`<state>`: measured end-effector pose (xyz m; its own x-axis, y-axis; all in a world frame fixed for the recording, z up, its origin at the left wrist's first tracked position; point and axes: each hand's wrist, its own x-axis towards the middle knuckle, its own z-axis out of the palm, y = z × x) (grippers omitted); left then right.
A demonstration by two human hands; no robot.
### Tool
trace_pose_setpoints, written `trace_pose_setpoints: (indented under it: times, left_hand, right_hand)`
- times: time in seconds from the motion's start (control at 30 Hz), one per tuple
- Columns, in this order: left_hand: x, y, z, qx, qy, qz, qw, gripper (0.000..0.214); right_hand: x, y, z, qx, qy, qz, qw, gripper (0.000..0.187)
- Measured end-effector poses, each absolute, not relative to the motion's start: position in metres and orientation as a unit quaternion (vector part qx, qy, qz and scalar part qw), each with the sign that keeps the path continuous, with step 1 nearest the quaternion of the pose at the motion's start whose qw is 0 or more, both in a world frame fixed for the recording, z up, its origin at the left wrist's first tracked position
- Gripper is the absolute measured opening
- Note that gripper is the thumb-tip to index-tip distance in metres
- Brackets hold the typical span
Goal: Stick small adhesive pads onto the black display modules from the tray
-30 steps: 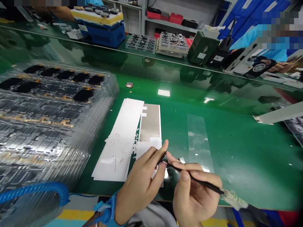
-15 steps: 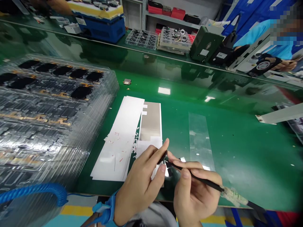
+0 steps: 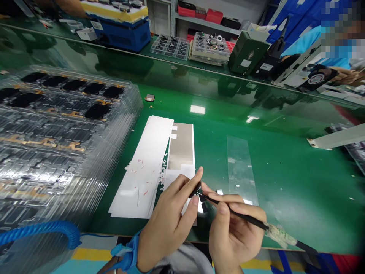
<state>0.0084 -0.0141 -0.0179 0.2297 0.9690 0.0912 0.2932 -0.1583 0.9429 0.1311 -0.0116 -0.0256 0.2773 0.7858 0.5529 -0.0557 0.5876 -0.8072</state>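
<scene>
My left hand (image 3: 171, 215), with a blue wrist strap (image 3: 125, 253), pinches a small dark flat part (image 3: 195, 189) between thumb and fingers; most of that part is hidden. In my right hand (image 3: 236, 236) is a slim black pen-like tool (image 3: 248, 219), its handle wrapped in clear tape. The tool's tip meets the small part, and a right fingertip rests close beside it. Below both hands, a white-and-grey backing sheet (image 3: 181, 146) lies on the green bench (image 3: 288, 179). White paper sheets (image 3: 142, 171) with red and white scraps lie to the left.
Stacked clear trays (image 3: 71, 152) of black display parts fill the left. A clear plastic sheet (image 3: 241, 163) lies right of centre. One small part (image 3: 149, 98) sits farther back. A blue coiled cord (image 3: 42, 230) crosses lower left. Beyond the ledge, a co-worker's hand (image 3: 346, 76) shows.
Both hands keep nearly the same pose, with the tool tip still at the small part. The view has shifted very slightly.
</scene>
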Motion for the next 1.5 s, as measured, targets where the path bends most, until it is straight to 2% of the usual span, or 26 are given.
trace_pose_setpoints:
  times: [1.5]
  left_hand:
    - [0.0084,-0.0133,-0.0186,0.650,0.496,0.380,0.433,0.053]
  right_hand:
    - [0.1305,-0.0119,-0.0246,-0.365,-0.520,0.294,0.714,0.026]
